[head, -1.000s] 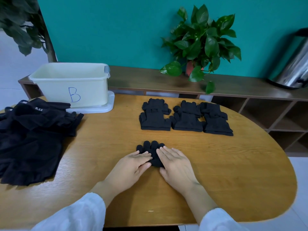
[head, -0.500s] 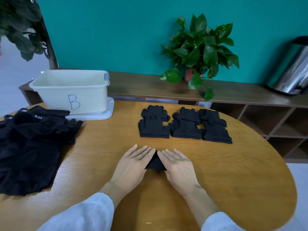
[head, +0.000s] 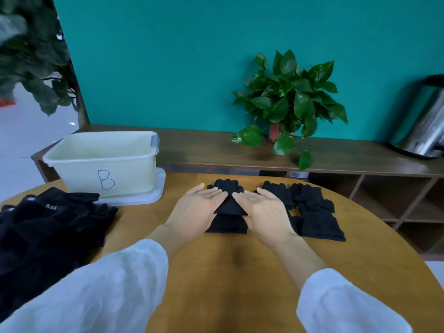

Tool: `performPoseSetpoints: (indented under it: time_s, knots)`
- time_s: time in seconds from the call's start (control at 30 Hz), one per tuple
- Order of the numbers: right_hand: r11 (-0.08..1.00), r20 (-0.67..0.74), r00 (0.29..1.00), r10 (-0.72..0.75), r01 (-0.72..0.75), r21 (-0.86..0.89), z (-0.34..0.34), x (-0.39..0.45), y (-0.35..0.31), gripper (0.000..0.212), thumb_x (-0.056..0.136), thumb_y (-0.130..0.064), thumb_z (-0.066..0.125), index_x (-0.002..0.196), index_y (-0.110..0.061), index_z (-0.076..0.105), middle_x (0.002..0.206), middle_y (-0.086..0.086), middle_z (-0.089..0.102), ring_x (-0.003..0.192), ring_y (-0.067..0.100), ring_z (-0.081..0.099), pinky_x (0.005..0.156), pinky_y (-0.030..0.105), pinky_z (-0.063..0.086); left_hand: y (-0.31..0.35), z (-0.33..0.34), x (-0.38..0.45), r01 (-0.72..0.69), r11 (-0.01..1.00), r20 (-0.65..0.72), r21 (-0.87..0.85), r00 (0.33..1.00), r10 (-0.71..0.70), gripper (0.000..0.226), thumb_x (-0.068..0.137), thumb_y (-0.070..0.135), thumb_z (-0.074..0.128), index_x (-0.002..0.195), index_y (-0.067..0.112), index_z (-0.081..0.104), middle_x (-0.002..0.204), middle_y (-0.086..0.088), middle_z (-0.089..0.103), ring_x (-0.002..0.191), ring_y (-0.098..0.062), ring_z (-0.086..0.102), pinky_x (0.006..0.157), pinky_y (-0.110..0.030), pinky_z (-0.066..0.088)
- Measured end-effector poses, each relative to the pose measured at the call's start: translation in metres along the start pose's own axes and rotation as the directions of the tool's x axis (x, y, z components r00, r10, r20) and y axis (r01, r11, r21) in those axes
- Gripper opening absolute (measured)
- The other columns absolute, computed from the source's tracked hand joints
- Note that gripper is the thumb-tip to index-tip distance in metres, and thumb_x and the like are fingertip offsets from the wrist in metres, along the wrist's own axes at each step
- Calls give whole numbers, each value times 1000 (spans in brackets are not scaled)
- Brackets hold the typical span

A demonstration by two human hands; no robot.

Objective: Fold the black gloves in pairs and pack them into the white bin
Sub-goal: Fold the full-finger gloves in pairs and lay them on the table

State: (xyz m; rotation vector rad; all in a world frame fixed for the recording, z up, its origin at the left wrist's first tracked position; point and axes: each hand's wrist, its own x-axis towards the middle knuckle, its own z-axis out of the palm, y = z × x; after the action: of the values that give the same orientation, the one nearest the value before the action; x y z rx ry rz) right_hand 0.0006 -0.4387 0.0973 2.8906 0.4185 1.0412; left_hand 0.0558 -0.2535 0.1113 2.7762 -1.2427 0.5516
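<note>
A folded pair of black gloves (head: 229,206) lies between my two hands, just above another folded pair (head: 227,225) on the round wooden table (head: 228,272). My left hand (head: 197,210) presses its left side and my right hand (head: 264,212) its right side, fingers straight. Two more folded pairs (head: 276,191) (head: 319,219) lie to the right, partly hidden by my right hand. The white bin (head: 103,164), marked B, stands at the table's back left. A heap of loose black gloves (head: 48,224) covers the left edge.
The bin stands on a white lid (head: 144,199). Behind the table runs a low wooden shelf (head: 360,159) with a potted plant (head: 288,99) and a steel can (head: 427,126). A leafy plant (head: 31,56) fills the top left corner.
Both hands have carried the folded pair away from me, from the table's middle to above the leftmost folded pair in the row.
</note>
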Motion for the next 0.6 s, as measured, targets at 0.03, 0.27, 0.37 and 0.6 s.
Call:
performPoseSetpoints:
  time_s: [0.03,0.27,0.37,0.6]
  knots:
    - [1000,6,1000,-1,1,-2,4,8,6,66,39,-13,96,102,-14,75,88,-1,76,90,16,73,89,39,54,-6,1,10,6,1000,3,10,1000,-6,57,102,20,44,154,21,22,159,4,29,147,-6,20,120,-26,0]
    - [1000,-8,1000,9,-9,0,44,69,50,66,38,-8,94,100,-11,75,87,2,76,88,20,73,87,40,54,-49,15,80,20,1000,-51,15,999,-19,55,103,18,41,154,20,22,160,4,26,148,-7,17,119,-27,-3]
    - [999,-36,999,12,-13,-35,63,75,56,71,40,-3,92,108,-6,74,101,9,75,96,24,72,90,43,53,-57,38,88,8,999,-156,33,988,-3,63,88,12,67,146,14,43,149,-3,45,140,-14,39,118,-32,11]
    - [991,130,982,-136,137,-4,136,-14,38,56,64,-5,82,118,-13,70,117,10,70,112,22,66,100,41,50,-35,131,23,-82,996,57,-42,995,85,81,50,13,92,126,13,65,127,-5,65,120,-16,61,109,-40,32]
